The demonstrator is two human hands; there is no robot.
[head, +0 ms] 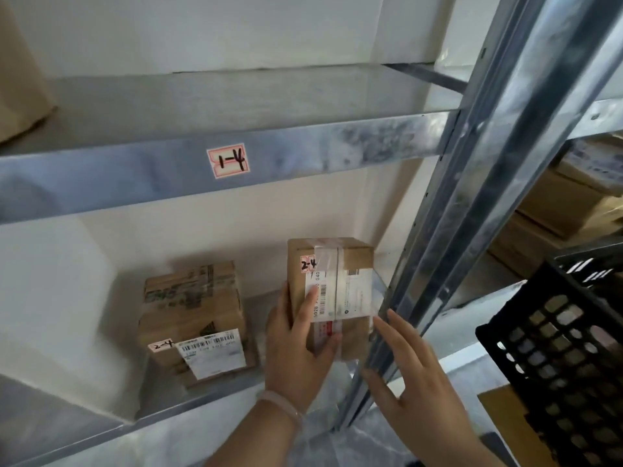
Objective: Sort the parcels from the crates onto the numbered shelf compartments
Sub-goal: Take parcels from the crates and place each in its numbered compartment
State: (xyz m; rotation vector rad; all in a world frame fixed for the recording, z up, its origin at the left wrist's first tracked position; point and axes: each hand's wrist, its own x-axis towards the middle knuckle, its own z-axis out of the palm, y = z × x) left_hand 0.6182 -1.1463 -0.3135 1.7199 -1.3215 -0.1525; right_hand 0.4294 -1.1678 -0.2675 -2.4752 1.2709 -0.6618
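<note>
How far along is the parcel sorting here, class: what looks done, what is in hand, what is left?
Done: one taped parcel marked 2-4 lies on the shelf below the 1-4 label. In hand: the left hand holds a second 2-4 parcel there, right hand open beside it. Left: letting go; the black crate's contents are not visible.

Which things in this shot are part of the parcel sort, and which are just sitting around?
Job: held parcel, left hand, right hand, shelved parcel, shelf, 1-4 label, black crate.
Lying about: boxes on the next rack, box on the upper shelf.
</note>
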